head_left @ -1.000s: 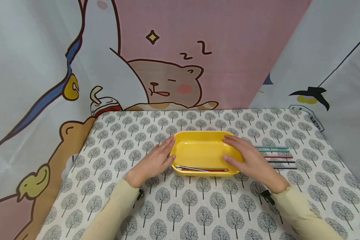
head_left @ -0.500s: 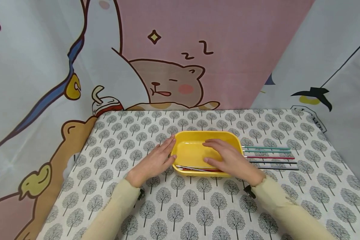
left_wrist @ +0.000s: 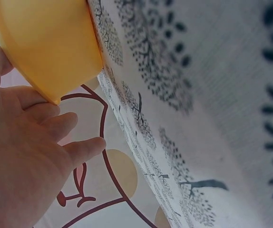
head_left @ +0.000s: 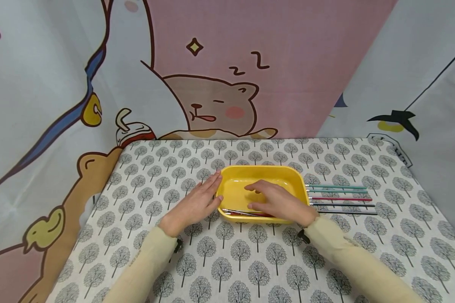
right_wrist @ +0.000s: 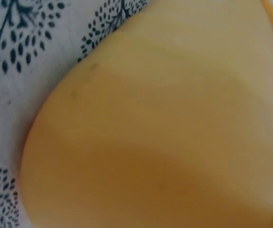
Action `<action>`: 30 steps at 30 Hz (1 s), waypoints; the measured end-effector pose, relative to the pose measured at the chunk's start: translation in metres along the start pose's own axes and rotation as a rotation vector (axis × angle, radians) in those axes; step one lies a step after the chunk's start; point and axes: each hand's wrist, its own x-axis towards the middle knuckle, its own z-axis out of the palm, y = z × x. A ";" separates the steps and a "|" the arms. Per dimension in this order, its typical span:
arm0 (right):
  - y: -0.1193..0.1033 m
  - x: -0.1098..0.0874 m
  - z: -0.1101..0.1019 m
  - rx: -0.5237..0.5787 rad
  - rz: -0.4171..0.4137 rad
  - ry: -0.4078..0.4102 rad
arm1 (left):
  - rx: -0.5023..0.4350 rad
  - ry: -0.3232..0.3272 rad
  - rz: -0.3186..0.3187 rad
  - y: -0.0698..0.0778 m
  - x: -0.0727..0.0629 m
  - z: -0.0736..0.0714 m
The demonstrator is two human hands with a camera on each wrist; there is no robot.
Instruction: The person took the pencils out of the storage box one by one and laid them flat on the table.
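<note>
A yellow rectangular tray with rounded corners sits on the tree-print cloth. My left hand rests its fingertips and thumb on the tray's left rim, fingers extended; the left wrist view has those fingers at the tray's edge. Several thin sticks, silvery and red, lie along the near inside wall. Over the right half of the tray, my right hand reaches in with fingers loosely bent and nothing visible between them, hiding the sticks' right ends. Only the tray's outer wall fills the right wrist view, without the hand.
Right of the tray, several thin sticks lie side by side on the cloth: teal sticks farthest back, a red stick, then dark sticks nearer. A printed curtain hangs behind the table's far edge.
My right hand has moved left from the tray's right rim to over its inside. The left hand stays at the left rim, and the tray and sticks have not visibly shifted.
</note>
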 end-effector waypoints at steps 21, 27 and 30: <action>0.000 0.017 0.013 -0.004 0.010 -0.193 | -0.030 0.022 0.015 0.000 -0.001 0.001; 0.000 0.021 0.012 -0.035 -0.003 -0.226 | -0.028 0.019 0.015 0.000 -0.001 0.001; 0.000 0.022 0.012 -0.054 -0.015 -0.241 | -0.027 0.022 0.018 0.000 -0.001 0.001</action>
